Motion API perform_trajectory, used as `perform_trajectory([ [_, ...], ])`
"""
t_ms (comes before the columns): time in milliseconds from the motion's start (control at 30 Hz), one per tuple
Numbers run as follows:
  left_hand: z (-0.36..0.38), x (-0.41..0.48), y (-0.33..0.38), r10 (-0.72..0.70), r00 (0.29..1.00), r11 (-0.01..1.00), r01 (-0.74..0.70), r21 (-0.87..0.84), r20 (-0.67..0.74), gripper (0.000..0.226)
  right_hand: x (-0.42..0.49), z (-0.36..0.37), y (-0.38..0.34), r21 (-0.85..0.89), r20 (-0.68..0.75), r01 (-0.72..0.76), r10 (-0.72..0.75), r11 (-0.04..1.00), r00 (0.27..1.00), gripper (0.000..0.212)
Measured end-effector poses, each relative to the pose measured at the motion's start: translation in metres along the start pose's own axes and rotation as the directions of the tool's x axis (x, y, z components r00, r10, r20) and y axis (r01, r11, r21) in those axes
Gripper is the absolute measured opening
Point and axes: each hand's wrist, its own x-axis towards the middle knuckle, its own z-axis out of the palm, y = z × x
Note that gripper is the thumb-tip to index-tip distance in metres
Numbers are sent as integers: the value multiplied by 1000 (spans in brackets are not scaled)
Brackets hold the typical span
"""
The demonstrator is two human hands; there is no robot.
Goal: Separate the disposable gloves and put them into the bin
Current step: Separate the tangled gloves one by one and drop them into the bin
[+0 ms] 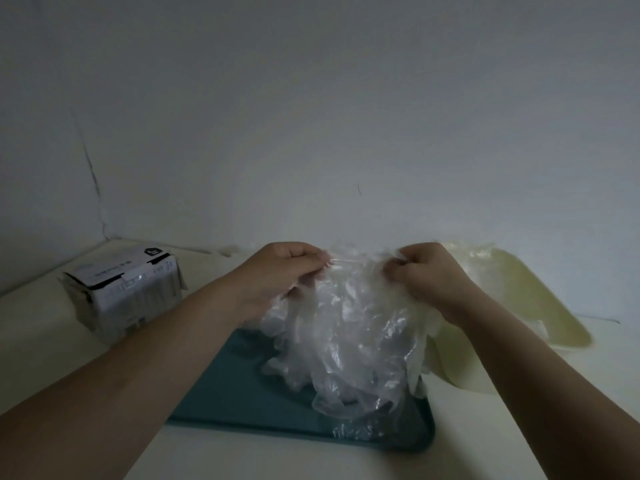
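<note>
A pale desk (38,334) meets a white wall (311,116). The left hand (280,268) and right hand (429,275) hold up a clump of clear gloves (346,327), fingers curled and pinching its top edge. The clump hangs over a teal tray (225,393). A pale bin (543,303) lies just right of it, and a box (128,289) sits to the left.

You are facing a bare grey wall (346,98) in dim light, a crack (91,174) running down toward the cream tabletop (45,327).

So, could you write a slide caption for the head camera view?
The left hand and right hand pinch a bunch of clear disposable gloves over a teal tray, pale bin at right.
</note>
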Motion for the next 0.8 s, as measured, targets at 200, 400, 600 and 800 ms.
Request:
perform_trajectory([
  [200, -23, -7, 27, 89, 899, 973, -171, -156, -428, 16, 12, 10, -10, -106, -2, -24, 24, 994, 1000, 25],
  [400, -6, -28, 54, 103, 981, 879, -168, -447, -165, 17, 15, -15, -32, 187, -110, 8, 13, 982, 994, 18],
  [600, 43, -30, 82, 86, 989, 884, -19, -466, 123, 30, 11, -107, -16, 223, -262, -31, 91, 974, 961, 22],
  [800, 90, -24, 107, 129, 969, 837, 7, -547, 209, 30, 21, -160, 24, 77, -358, -189, 204, 979, 911, 22],
])
